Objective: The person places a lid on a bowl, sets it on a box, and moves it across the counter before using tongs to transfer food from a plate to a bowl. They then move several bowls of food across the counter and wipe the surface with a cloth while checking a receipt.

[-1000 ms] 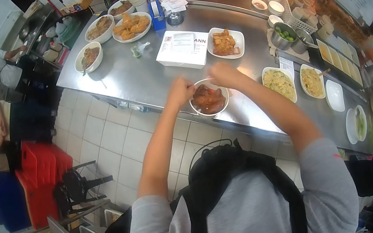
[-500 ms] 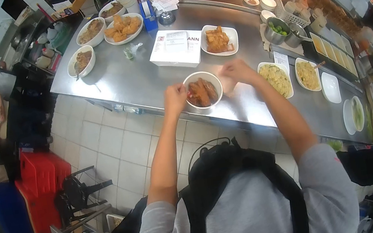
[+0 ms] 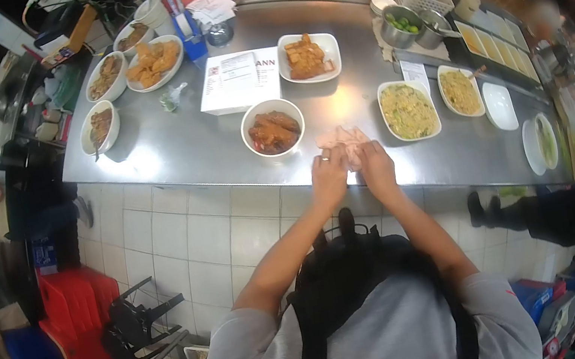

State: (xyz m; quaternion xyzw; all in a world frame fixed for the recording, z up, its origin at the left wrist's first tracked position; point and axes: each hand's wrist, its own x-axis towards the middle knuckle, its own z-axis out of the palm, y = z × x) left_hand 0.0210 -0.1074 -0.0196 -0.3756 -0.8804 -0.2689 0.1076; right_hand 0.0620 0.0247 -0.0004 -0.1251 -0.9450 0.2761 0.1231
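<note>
Near the front edge of the steel counter, a crumpled pale pink cloth [image 3: 343, 138] lies under my fingers. My left hand [image 3: 330, 174] pinches its left side. On the other side, my right hand [image 3: 377, 166] has its fingers closed on the cloth as well. To the left of my hands stands a round white bowl [image 3: 248, 143] of dark brown glazed meat, touched by neither hand. Behind that bowl sits a white box [image 3: 222, 95] with a paper slip on top. A square white dish [image 3: 332, 46] of golden fried pieces is beside the box.
Two dishes of fried rice [image 3: 409, 110] stand right of my hands on the steel counter [image 3: 224, 163]. Several bowls of food, including fried pieces [image 3: 154, 61], are at the left end. Metal pots [image 3: 399, 28] and sauce trays line the back right. Other people stand at both sides.
My left hand has let go of the bowl's rim, and the bowl now stands on the counter. Both hands have come together on the cloth, lower and to the right. The camera view has shifted.
</note>
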